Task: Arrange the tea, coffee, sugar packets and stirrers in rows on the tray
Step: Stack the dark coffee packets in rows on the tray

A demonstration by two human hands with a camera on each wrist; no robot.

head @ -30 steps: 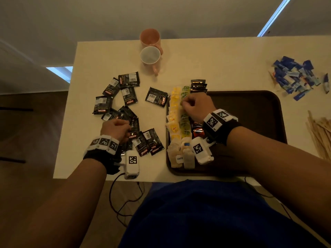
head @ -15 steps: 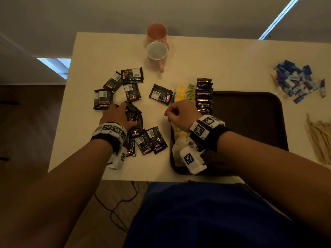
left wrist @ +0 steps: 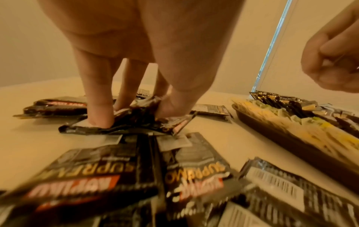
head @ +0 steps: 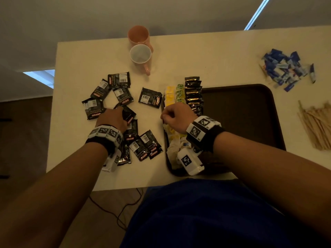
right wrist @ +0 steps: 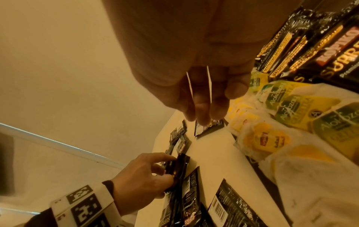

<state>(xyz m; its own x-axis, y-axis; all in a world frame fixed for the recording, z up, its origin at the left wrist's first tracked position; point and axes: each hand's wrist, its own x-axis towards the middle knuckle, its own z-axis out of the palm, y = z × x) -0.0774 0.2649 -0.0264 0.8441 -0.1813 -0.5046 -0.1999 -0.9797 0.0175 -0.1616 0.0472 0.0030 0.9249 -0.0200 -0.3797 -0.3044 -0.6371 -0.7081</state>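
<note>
My left hand (head: 119, 110) pinches a black coffee sachet (left wrist: 136, 122) lying among several loose coffee sachets (head: 118, 81) on the table, left of the tray. Thumb and fingers press down on it in the left wrist view. My right hand (head: 170, 114) hovers over the left edge of the dark brown tray (head: 241, 97), fingers curled, with nothing visible in it. On the tray lie a row of yellow tea bags (head: 169, 93), a row of green tea bags (head: 180, 92) and a row of coffee sachets (head: 193, 93).
Blue sugar packets (head: 284, 68) are piled at the far right and wooden stirrers (head: 318, 126) lie right of the tray. Two mugs (head: 140, 54) stand at the table's far edge. One sachet (head: 150, 100) lies between the hands. The tray's right part is bare.
My right hand left the tea bag rows and moved left to the tray's edge. My left hand reached further forward into the loose sachets and pinched one.
</note>
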